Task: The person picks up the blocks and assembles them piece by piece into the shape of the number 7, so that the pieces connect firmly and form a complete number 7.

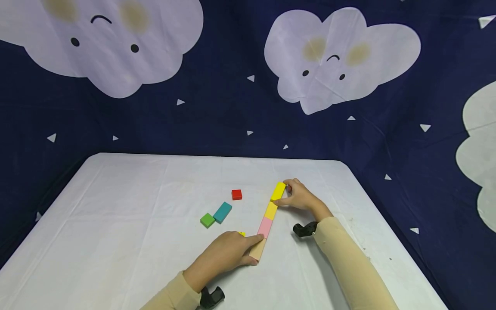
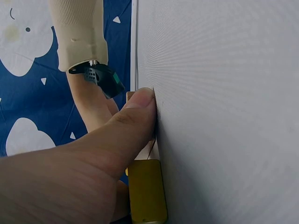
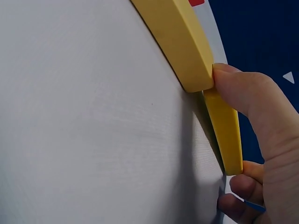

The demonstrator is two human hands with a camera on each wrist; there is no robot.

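A row of blocks lies slantwise on the white table. From the far end it runs through a bright yellow block [image 1: 278, 191], a lighter yellow block [image 1: 271, 211], a pink block [image 1: 265, 227] and a plain wooden block [image 1: 257, 249]. My left hand [image 1: 224, 252] holds the wooden block, thumb at its near end and index finger where it meets the pink one. My right hand [image 1: 300, 196] pinches the bright yellow block lengthwise; in the right wrist view its thumb [image 3: 247, 93] sits at the joint between both yellow blocks. Another yellow block [image 2: 147, 191] lies beside my left hand, mostly hidden in the head view.
Left of the row lie a red block [image 1: 237, 195], a teal block [image 1: 222, 212] and a green block [image 1: 207, 220], the last two touching at a corner. A dark blue cloth with clouds [image 1: 341, 60] hangs behind the table [image 1: 97, 241]. Both wrists wear black cameras.
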